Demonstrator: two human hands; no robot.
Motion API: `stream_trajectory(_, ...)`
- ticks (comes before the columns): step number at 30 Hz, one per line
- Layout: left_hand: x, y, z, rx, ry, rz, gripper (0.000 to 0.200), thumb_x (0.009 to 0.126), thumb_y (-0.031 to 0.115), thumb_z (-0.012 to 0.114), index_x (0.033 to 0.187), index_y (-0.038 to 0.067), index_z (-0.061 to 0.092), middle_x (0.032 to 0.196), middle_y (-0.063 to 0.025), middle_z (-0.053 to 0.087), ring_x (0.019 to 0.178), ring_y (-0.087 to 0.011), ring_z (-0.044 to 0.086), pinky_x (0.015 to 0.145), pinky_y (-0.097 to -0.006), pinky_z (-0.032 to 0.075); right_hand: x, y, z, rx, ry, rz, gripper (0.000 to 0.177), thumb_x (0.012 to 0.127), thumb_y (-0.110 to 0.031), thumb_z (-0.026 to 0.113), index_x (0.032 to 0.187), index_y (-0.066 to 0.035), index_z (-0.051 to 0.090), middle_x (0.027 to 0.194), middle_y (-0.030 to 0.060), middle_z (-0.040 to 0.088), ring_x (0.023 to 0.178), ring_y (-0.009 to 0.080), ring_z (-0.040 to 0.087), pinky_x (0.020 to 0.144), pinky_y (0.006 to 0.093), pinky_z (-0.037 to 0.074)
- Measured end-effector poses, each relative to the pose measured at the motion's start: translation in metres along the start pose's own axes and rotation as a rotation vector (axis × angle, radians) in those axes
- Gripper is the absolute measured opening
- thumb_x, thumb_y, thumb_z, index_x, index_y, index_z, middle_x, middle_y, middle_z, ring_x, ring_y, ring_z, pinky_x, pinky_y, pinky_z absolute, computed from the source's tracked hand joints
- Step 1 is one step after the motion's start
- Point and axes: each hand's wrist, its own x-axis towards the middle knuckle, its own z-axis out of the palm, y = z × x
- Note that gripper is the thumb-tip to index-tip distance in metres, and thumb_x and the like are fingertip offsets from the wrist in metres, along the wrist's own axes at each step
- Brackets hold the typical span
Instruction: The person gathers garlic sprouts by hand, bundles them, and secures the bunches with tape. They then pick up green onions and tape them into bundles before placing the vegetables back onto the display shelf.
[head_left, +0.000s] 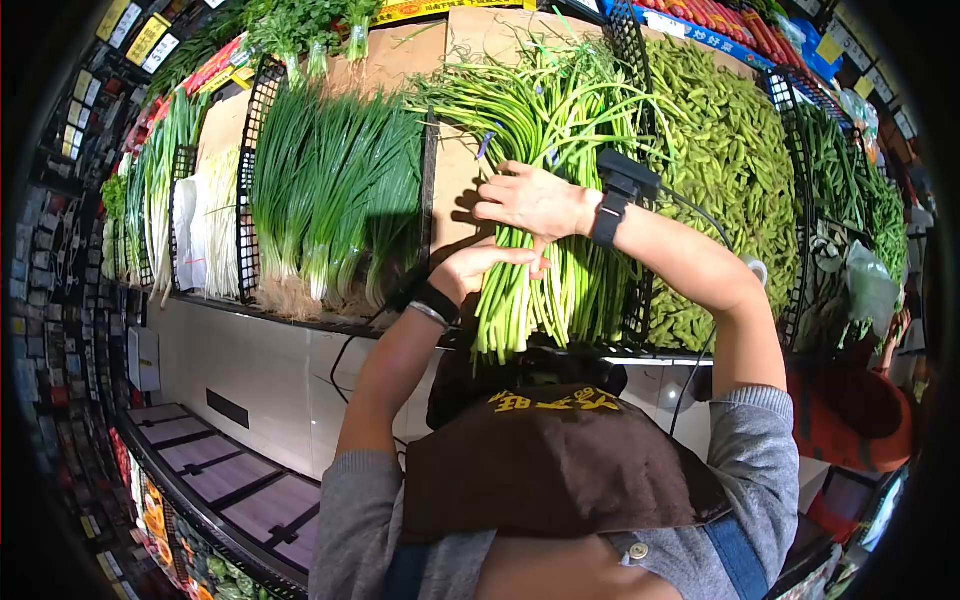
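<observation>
Long green stalks (540, 110), with pale cut ends toward my body, lie in a compartment at the centre. My right hand (535, 203) rests across the upper middle of the bunch, its fingers wrapped over the stalks. Lower down, my left hand (480, 268) holds the same bunch from the left side, its thumb lying over the stalks. The two hands are close together. Purple ties (486, 143) show among the stalks. A strap with a black device sits on my right wrist, and dark and light bands circle my left wrist.
Left of the bunch, a black divider (428, 190) borders thin green onions (335, 180). Green pods (725, 170) fill the compartment to the right. Cables hang near both my arms. A plastic bag (868, 278) and a red-orange object (860, 415) are at the far right.
</observation>
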Motion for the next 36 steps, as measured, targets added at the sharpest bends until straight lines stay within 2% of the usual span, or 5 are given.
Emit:
stream_trajectory(8, -0.082, 0.113, -0.006, 0.813, 0.26, 0.076, 0.018, 0.067, 0.006, 0.069, 0.081, 0.002, 0.058, 0.064, -0.0031, 0.058, 0.055, -0.0107, 0.056, 0.051, -0.0231, 0.047, -0.109, 0.079, -0.022, -0.428, 0.252, 1.174, 0.095, 0.06, -0.018, 0.079, 0.138, -0.012, 0.025, 0.121, 0.0174, 0.044, 0.111, 0.0353, 0.045, 0.092, 0.0464, 0.038)
stream_trajectory(15, -0.056, 0.129, 0.039, 0.294, 0.05, 0.004, 0.024, 0.082, 0.019, 0.064, 0.1, 0.003, 0.06, 0.084, -0.0042, 0.062, 0.074, -0.0118, 0.06, 0.068, -0.0256, 0.051, -0.018, -0.062, -0.005, 0.23, 0.153, 0.21, 0.015, 0.079, -0.022, 0.053, 0.085, -0.009, 0.055, 0.088, 0.0098, 0.056, 0.089, 0.0255, 0.054, 0.084, 0.0392, 0.044)
stream_trajectory(21, -0.006, 0.032, -0.006, 0.037, 0.004, -0.125, 0.035, 0.083, 0.014, 0.063, 0.113, -0.001, 0.054, 0.098, -0.0099, 0.064, 0.088, -0.0184, 0.063, 0.077, -0.0328, 0.052, -0.08, -0.082, 0.067, 0.044, -0.016, 0.451, 0.053, 0.082, -0.04, 0.054, 0.126, -0.012, 0.047, 0.136, 0.0059, 0.04, 0.13, 0.0229, 0.03, 0.11, 0.0441, 0.015)
stream_trajectory(28, 0.002, 0.001, 0.013, 0.393, 0.109, 0.261, 0.032, 0.072, 0.006, 0.074, 0.101, 0.002, 0.062, 0.09, -0.003, 0.065, 0.079, -0.0096, 0.06, 0.067, -0.0238, 0.048, -0.056, -0.086, 0.029, 1.497, 0.684, 1.251, 0.036, 0.086, -0.04, 0.057, 0.089, -0.004, 0.063, 0.077, 0.0002, 0.062, 0.056, 0.0029, 0.047, 0.054, 0.017, 0.039)
stream_trajectory(36, -0.003, -0.003, -0.006, 0.036, 0.085, 0.06, 0.028, 0.08, 0.008, 0.063, 0.107, 0.0, 0.058, 0.095, -0.0084, 0.064, 0.086, -0.0163, 0.063, 0.071, -0.0265, 0.05, -0.081, -0.084, 0.04, 1.297, 0.691, 1.315, 0.022, 0.091, -0.024, 0.046, 0.097, -0.005, 0.055, 0.073, -0.0004, 0.062, 0.056, 0.0024, 0.047, 0.047, 0.018, 0.035)
